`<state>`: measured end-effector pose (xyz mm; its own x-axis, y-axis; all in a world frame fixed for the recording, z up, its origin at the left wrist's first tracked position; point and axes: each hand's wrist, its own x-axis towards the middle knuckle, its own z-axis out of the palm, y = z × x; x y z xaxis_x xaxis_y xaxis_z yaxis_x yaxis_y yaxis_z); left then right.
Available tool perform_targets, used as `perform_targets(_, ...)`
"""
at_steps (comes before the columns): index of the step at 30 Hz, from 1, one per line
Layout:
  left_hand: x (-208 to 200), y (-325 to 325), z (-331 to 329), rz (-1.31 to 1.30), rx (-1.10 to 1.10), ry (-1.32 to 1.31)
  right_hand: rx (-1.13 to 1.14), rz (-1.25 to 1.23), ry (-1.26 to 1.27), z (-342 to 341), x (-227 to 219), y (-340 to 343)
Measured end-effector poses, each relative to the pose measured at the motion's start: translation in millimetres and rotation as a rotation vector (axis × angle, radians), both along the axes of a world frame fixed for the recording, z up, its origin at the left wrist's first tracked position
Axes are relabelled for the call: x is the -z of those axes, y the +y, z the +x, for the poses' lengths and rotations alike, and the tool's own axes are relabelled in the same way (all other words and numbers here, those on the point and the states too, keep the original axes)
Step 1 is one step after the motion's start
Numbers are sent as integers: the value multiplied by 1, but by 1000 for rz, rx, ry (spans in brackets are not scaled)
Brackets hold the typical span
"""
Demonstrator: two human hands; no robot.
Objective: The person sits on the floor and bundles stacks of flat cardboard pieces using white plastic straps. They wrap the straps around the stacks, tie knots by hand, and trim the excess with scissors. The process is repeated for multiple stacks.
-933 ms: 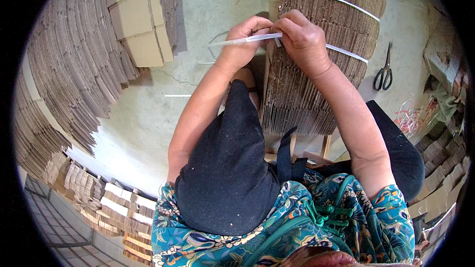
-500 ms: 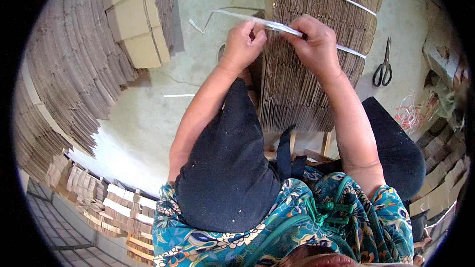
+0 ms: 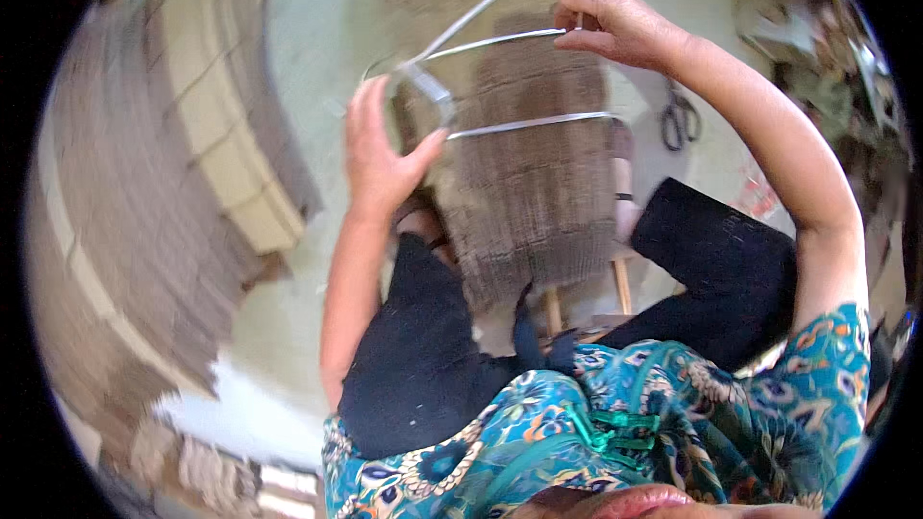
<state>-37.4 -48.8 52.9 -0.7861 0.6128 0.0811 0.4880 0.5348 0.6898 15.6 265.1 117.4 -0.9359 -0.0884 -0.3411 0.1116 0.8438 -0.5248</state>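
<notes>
A tall bundle of brown corrugated cardboard [image 3: 534, 192] stands between my legs, its edges facing up. A lower white strap [image 3: 529, 124] crosses it. Above the bundle's right side, my right hand [image 3: 630, 31] is closed, pinching an upper white strap [image 3: 500, 40] between thumb and fingers. My left hand [image 3: 385, 154] is open at the bundle's left edge, thumb and fingers spread apart. Beside its fingertips, a flat, shiny strap piece [image 3: 426, 83] stands out at the corner where the straps meet; motion blur hides whether the thumb touches it.
Black-handled scissors [image 3: 681, 125] lie on the floor right of the bundle. Large stacks of cardboard [image 3: 144, 163] fill the left side, with a paler strapped stack [image 3: 226, 125] along their inner edge. Wooden legs [image 3: 622, 285] show under the near end of the bundle.
My hands, close together on the strap before, have moved apart. The left has gone left and nearer with its fingers opened; the right reaches farther out with the strap. The whole view has shifted.
</notes>
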Motion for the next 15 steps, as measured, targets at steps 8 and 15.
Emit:
perform_targets(8, -2, 67, -4, -169, 16, 94, 620, 413, -461, 236, 93, 153)
perform_targets(15, 17, 53, -24, 93, -53, -285, 1093, 369, -369, 295, 160, 116)
